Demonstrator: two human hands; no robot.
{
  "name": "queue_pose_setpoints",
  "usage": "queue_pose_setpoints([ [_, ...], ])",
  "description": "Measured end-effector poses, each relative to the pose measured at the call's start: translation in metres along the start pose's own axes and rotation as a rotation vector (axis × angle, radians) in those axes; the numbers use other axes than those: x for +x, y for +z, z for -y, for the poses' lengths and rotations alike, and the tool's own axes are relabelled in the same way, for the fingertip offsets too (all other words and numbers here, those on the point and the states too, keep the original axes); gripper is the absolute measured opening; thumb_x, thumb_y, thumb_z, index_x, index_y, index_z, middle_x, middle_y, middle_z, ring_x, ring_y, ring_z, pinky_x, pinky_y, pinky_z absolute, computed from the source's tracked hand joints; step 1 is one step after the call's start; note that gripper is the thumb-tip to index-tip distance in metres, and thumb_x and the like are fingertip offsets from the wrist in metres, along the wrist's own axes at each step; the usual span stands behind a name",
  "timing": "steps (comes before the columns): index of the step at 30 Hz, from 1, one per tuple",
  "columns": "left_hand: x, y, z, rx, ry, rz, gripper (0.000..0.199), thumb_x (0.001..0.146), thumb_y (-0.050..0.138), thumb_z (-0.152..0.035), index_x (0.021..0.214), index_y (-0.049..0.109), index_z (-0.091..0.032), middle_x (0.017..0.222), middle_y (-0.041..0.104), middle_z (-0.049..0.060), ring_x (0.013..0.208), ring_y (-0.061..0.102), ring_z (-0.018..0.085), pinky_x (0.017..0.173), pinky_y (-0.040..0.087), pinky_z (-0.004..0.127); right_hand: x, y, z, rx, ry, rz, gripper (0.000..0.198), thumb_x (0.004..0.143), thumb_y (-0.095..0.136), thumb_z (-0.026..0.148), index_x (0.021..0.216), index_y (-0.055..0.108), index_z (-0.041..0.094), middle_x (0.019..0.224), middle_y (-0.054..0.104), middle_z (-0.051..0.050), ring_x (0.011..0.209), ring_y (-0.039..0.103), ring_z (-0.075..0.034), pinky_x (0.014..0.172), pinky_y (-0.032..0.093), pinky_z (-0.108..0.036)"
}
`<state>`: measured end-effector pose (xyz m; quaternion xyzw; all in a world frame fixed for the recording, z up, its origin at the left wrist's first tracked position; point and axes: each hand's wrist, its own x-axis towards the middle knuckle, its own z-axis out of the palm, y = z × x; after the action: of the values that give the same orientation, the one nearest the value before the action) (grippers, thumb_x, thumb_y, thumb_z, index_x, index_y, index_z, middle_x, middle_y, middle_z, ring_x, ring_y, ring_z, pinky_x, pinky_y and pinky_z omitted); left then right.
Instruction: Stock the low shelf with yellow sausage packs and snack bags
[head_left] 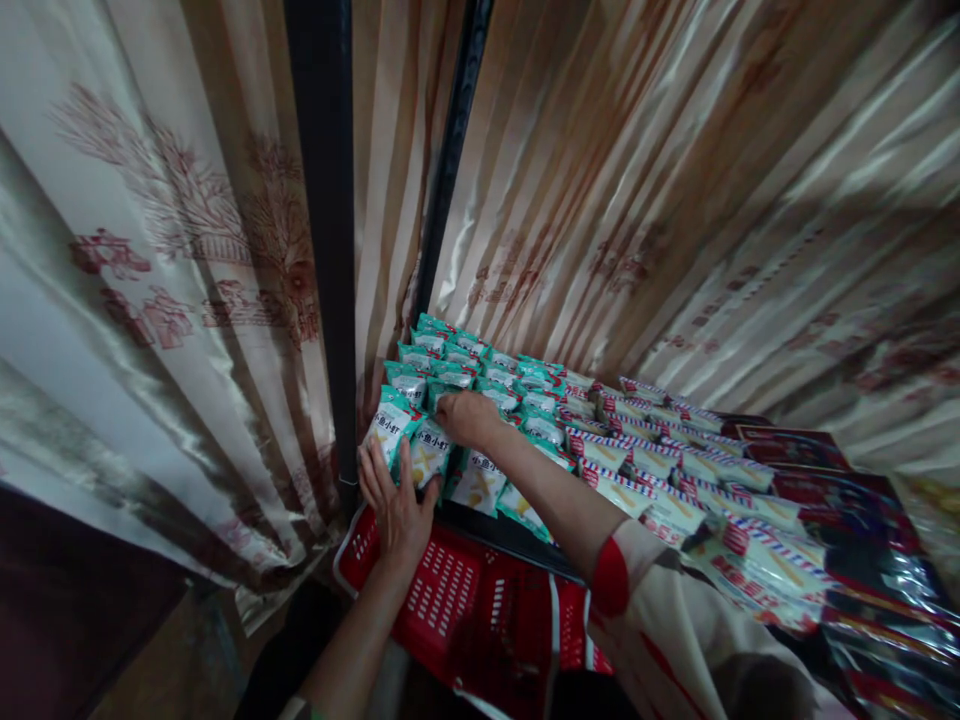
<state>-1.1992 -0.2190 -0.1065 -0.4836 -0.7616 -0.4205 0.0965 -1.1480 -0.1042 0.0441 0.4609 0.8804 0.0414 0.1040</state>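
Observation:
My left hand [399, 515] lies with spread fingers against the lower fronts of a green-and-white snack bag [391, 425] and the snack bag beside it [430, 452], at the near left end of the rows. My right hand [471, 418] reaches over the front bags, its fingers curled closed at the top of a green snack bag in the row behind; the fingertips are partly hidden. More green-topped bags [457, 375] stand in rows behind and beside both hands. One front bag with a white window [478, 482] sits below my right wrist.
A red perforated basket [442, 580] is below the display's front edge. Rows of striped white bags [675, 465] stand to the right, then dark shiny packets [847, 500]. Pleated curtains [570, 200] and a black upright post [324, 220] rise behind and to the left.

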Motion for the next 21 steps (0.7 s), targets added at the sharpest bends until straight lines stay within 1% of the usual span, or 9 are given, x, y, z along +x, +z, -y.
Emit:
queue_pose_setpoints([
  [3,0.001,0.001,0.0,-0.028,0.006,-0.011,0.065,0.084,0.055,-0.04,0.14,0.033,-0.016,0.151,0.009,0.02,0.138,0.009,0.037,0.105,0.024,0.056,0.006,0.0,-0.004,0.05,-0.003,0.031,0.029,0.087,0.047,0.033,0.102,0.068,0.019,0.105,0.069,-0.01,0.099,0.063,-0.023,0.079,0.048,-0.03],
  [8,0.002,0.004,0.001,-0.052,0.015,-0.028,0.068,0.082,0.055,-0.044,0.14,0.031,-0.017,0.151,0.01,0.02,0.138,0.012,0.037,0.104,0.025,0.056,0.012,0.002,-0.012,0.157,-0.037,0.051,0.024,0.083,0.05,0.025,0.098,0.069,0.025,0.106,0.069,-0.003,0.098,0.063,-0.018,0.078,0.045,-0.024],
  [11,0.003,0.005,0.002,-0.062,0.019,-0.057,0.069,0.081,0.056,-0.047,0.139,0.034,-0.017,0.15,0.012,0.02,0.138,0.012,0.037,0.105,0.024,0.056,0.009,0.003,-0.015,0.131,-0.056,0.001,0.024,0.084,0.047,0.026,0.096,0.069,0.025,0.103,0.069,-0.004,0.095,0.063,-0.019,0.076,0.045,-0.025],
  [16,0.004,0.007,0.001,-0.083,0.054,-0.079,0.065,0.082,0.055,-0.046,0.137,0.037,-0.016,0.149,0.015,0.02,0.137,0.013,0.037,0.105,0.025,0.056,0.003,0.001,-0.016,0.064,-0.057,-0.134,0.026,0.087,0.044,0.028,0.096,0.068,0.024,0.102,0.069,-0.006,0.092,0.063,-0.02,0.073,0.044,-0.026],
  [21,0.004,0.011,0.0,-0.045,0.037,-0.067,0.063,0.084,0.053,-0.046,0.137,0.039,-0.015,0.147,0.02,0.021,0.136,0.016,0.037,0.103,0.026,0.056,0.004,-0.001,-0.017,0.073,-0.114,-0.186,0.025,0.089,0.043,0.027,0.091,0.067,0.022,0.099,0.067,-0.006,0.087,0.063,-0.019,0.067,0.043,-0.024],
])
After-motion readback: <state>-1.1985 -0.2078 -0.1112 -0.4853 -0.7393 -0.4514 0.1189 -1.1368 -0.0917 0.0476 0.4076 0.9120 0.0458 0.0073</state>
